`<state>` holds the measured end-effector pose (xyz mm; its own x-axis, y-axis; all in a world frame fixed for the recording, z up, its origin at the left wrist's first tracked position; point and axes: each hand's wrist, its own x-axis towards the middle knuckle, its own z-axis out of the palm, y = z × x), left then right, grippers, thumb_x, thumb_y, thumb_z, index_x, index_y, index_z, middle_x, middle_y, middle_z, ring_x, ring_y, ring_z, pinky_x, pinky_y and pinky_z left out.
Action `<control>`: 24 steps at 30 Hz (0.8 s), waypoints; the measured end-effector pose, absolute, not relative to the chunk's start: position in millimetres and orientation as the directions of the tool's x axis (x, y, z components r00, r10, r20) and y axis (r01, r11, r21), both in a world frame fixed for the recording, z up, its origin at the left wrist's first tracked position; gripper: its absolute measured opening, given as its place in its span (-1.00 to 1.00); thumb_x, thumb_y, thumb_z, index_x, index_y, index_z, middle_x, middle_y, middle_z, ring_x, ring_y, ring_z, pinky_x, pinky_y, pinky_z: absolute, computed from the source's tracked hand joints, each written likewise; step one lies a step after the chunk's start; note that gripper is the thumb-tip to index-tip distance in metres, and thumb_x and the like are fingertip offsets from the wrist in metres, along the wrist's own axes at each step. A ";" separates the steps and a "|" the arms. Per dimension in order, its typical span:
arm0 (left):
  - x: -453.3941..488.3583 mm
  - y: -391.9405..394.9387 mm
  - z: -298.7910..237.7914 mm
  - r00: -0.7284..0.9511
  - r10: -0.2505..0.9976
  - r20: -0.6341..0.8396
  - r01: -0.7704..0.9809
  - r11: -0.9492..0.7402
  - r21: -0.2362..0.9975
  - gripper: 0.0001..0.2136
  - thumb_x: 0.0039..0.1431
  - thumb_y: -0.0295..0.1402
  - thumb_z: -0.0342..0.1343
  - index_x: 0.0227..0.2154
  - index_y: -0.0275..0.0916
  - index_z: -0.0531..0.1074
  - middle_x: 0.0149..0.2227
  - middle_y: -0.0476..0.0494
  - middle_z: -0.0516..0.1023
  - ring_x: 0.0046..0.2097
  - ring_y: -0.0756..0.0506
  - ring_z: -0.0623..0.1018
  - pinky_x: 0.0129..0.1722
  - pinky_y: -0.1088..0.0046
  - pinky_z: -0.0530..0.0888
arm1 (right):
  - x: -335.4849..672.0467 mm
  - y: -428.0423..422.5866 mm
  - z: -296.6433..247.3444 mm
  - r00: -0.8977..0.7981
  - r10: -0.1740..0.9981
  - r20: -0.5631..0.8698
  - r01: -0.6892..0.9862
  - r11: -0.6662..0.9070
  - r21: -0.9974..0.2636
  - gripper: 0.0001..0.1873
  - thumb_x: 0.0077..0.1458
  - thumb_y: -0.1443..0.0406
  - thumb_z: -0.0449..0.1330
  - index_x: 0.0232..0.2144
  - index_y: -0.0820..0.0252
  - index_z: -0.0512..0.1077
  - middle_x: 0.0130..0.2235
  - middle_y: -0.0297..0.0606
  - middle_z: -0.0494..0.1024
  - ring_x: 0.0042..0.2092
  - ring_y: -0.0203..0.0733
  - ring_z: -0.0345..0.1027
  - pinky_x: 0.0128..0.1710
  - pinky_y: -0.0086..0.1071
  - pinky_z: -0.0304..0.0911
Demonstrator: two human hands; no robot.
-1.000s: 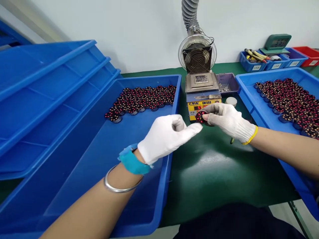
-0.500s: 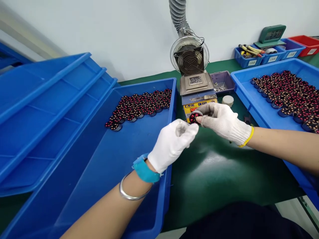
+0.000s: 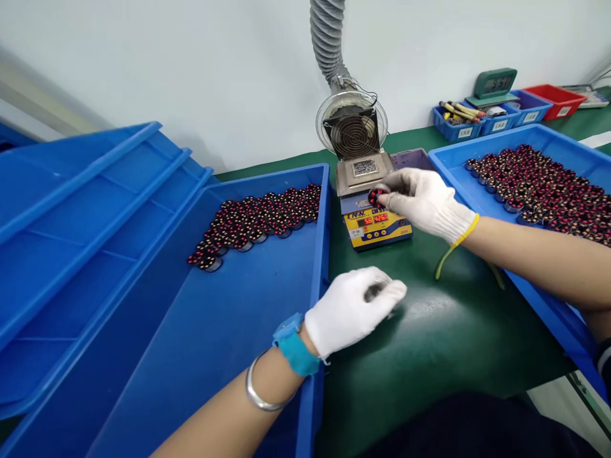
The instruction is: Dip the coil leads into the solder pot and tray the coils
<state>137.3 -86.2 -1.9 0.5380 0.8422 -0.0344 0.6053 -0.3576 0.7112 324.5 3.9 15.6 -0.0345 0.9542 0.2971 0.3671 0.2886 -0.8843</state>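
My right hand (image 3: 422,200), in a white glove with a yellow cuff, pinches a small round black-and-red part (image 3: 375,196) between thumb and fingers. The part is tilted, its dotted face towards me, in front of the metal top of a solder pot (image 3: 377,230) with a lit red display. Lower down, over the green table, my left hand (image 3: 356,308) is closed, its white-gloved thumb and fingertips together. Whether anything is between those fingertips I cannot make out. The left blue tray (image 3: 248,286) lies beneath that forearm, with rows of similar round parts (image 3: 267,219) at its far end.
A second blue tray (image 3: 506,219) of round parts stands on the right. Behind the pot are a fan (image 3: 356,133) and a grey duct hose (image 3: 329,38). Green tool handles (image 3: 446,261) show below my right wrist. Small bins (image 3: 458,130) and a clock (image 3: 495,83) line the back.
My right hand has raised the round part from in front of the display towards the pot's top. My left hand has moved away from it, down and to the right, still closed.
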 end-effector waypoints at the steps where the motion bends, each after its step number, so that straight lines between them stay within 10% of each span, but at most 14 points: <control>1: 140.4 -85.5 -5.6 0.587 0.802 -0.108 0.679 -0.416 0.605 -0.71 0.16 -0.11 0.06 -0.46 -0.22 0.50 -0.45 -0.10 0.58 -0.41 -0.08 0.54 -0.40 0.42 0.40 | 327.6 16.7 19.8 -0.029 0.937 0.347 0.443 0.323 -0.836 -0.75 -0.01 0.26 0.24 -0.23 0.23 0.50 -0.25 -0.28 0.59 -0.21 -0.20 0.46 -0.17 -0.31 0.39; 4: 145.0 -84.6 -15.1 0.611 0.747 -0.262 0.776 -0.500 0.385 -0.63 0.17 -0.02 -0.01 -0.45 -0.20 0.52 -0.42 -0.13 0.60 -0.39 -0.15 0.55 -0.41 0.38 0.36 | 332.4 56.3 37.0 -0.048 0.887 0.459 0.711 0.353 -0.608 -0.72 0.04 0.23 0.19 -0.18 0.20 0.50 -0.20 -0.27 0.58 -0.15 -0.14 0.44 -0.11 -0.21 0.36; 11: 140.1 -83.4 -19.6 0.601 0.742 -0.297 0.788 -0.485 0.380 -0.59 0.18 0.01 -0.08 -0.33 -0.18 0.53 -0.34 -0.14 0.61 -0.35 -0.15 0.56 -0.36 0.37 0.41 | 318.3 108.7 62.5 -0.174 0.890 0.421 0.965 0.240 -0.109 -0.62 0.11 0.18 0.12 -0.03 0.14 0.46 -0.03 -0.14 0.51 -0.02 0.09 0.39 -0.13 -0.07 0.31; 24: 136.7 -84.2 -26.5 0.600 0.766 -0.230 0.746 -0.432 0.507 -0.58 0.11 0.04 -0.01 -0.35 -0.20 0.57 -0.38 -0.22 0.61 -0.35 -0.22 0.58 -0.33 0.32 0.42 | 296.8 121.6 58.7 -0.291 0.921 0.260 0.952 0.251 0.175 -0.57 0.08 0.25 0.15 0.01 0.26 0.42 -0.01 0.00 0.45 -0.05 0.16 0.38 -0.14 -0.01 0.31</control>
<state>136.7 -84.2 -26.5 0.6004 0.7659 -0.2301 0.7457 -0.4322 0.5071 296.8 121.6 58.7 -0.2911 0.9207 0.2600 0.9519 0.2514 0.1753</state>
